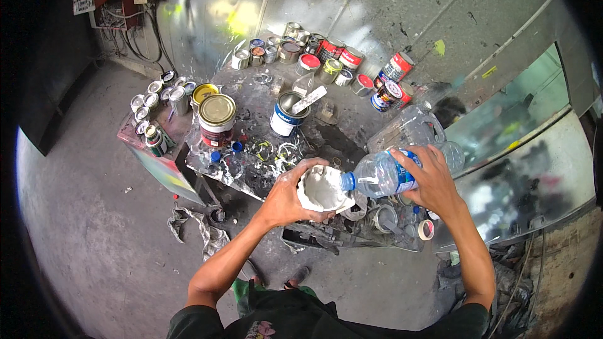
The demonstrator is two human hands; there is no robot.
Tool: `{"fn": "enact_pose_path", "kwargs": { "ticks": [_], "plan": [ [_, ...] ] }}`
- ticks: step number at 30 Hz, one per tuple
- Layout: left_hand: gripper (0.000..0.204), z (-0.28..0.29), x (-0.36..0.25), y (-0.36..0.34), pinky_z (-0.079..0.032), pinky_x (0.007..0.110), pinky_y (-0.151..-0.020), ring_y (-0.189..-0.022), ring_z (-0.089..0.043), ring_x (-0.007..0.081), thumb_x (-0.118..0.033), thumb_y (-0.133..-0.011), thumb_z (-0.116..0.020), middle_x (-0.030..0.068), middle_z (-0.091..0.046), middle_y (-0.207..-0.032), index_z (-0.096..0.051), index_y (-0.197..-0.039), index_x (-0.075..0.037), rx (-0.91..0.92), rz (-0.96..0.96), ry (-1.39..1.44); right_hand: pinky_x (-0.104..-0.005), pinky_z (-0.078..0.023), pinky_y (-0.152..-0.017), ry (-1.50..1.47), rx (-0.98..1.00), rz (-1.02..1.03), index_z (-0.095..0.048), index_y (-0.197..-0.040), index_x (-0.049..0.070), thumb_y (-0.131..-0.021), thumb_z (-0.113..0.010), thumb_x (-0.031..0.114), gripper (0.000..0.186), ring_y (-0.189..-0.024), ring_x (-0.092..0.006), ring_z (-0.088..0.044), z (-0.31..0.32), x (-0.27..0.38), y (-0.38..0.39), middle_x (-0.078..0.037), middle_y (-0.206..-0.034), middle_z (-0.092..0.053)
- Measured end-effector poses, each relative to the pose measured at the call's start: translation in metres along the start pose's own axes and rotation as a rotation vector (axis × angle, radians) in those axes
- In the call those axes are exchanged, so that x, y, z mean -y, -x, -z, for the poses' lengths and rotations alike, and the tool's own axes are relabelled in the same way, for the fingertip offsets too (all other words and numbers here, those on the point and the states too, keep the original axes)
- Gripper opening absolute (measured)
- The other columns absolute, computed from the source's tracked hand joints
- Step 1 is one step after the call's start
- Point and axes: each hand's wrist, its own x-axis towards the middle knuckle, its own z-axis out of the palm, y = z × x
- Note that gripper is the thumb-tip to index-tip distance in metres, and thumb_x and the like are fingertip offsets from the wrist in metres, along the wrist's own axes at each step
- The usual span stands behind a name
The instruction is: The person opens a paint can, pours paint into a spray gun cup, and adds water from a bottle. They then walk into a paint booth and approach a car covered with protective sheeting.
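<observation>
My left hand [286, 199] grips a white, cut-down container [324, 189] with pale grey-white coating inside. My right hand [427, 182] is wrapped round a clear plastic bottle [370, 174] with a blue label, tipped nearly horizontal, its blue-topped neck at the container's right rim. Whether liquid is flowing is unclear. Just beyond, on the paint-spattered table [251, 182], stand a blue-and-white open can [286, 124] with a white-coated stick across it and a closed gold-lidded can [217, 113]. Two small blue caps [215, 156] lie to the left.
Several paint cans [289, 50] line the table's back edge; more small cans [152, 100] crowd a side stand at left. A large clear jug [414, 127] and a tape roll [426, 230] are at right. A grey panel wall [377, 6] rises behind. Rags [213, 238] lie below.
</observation>
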Motion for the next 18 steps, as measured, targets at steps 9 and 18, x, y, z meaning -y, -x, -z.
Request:
{"fn": "enact_pose_path", "kwargs": {
  "ticks": [9,18],
  "plan": [
    [0.082,0.0011,-0.0007,0.0009,-0.046,0.035,-0.096,-0.104,-0.063,0.0199,-0.024,-0.05,-0.088,0.0086,-0.066,-0.111,-0.056,-0.124,-0.007,-0.005,0.002,-0.014,-0.0532,-0.033,-0.105,0.005,0.003,0.004,-0.042,-0.144,0.025,-0.056,-0.087,0.014,0.099,-0.115,-0.031,-0.052,0.0007,0.001,-0.0028,-0.012,-0.122,-0.051],
    [0.082,-0.0008,-0.0031,0.0004,-0.046,0.034,-0.096,-0.104,-0.063,0.0198,-0.023,-0.05,-0.088,0.0086,-0.066,-0.111,-0.056,-0.124,-0.007,0.007,0.032,0.016,-0.0539,-0.033,-0.106,0.03,0.011,-0.005,-0.043,-0.144,0.025,-0.056,-0.085,0.012,0.098,-0.117,-0.0306,-0.052,0.0035,0.001,-0.0007,-0.012,-0.123,-0.051]
  ]
}}
